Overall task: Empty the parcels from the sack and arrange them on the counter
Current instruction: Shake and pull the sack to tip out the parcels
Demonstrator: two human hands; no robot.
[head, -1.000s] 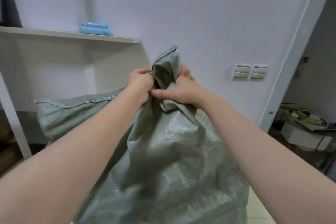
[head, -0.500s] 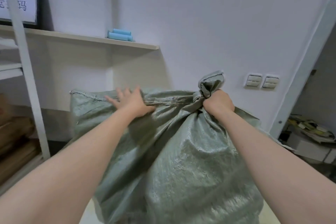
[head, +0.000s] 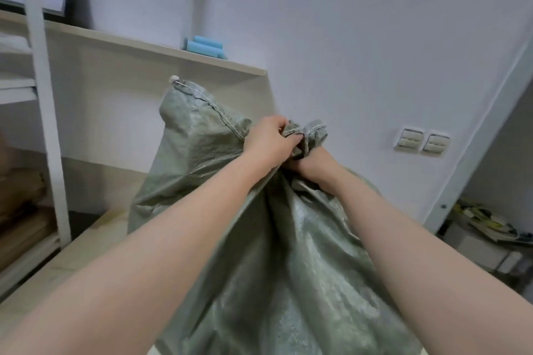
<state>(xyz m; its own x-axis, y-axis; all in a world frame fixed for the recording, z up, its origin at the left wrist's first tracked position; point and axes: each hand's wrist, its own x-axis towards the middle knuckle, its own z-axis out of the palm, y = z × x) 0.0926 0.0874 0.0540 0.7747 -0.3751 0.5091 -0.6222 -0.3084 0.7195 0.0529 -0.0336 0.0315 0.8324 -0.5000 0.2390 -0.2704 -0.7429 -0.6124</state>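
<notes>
Head view: both hands at the sack's bunched neck.
Left hand (head: 268,141): fingers curled round the gathered top of the sack (head: 282,253), pinching the fabric.
Right hand (head: 313,164): touching the left, just below it, fist closed on the same neck; fingers mostly hidden.
Sack: grey-green, woven, full, upright on the counter (head: 86,251), one stitched corner sticking up left of the hands.
Shelf (head: 144,47): behind the sack, above it; blue rolls (head: 206,47) on top.
Switches (head: 422,141): on the wall, right of the sack's neck.

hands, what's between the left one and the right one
Only the sack's gathered neck: the left hand pinches it and the right hand grips it. The head view shows this.
</notes>
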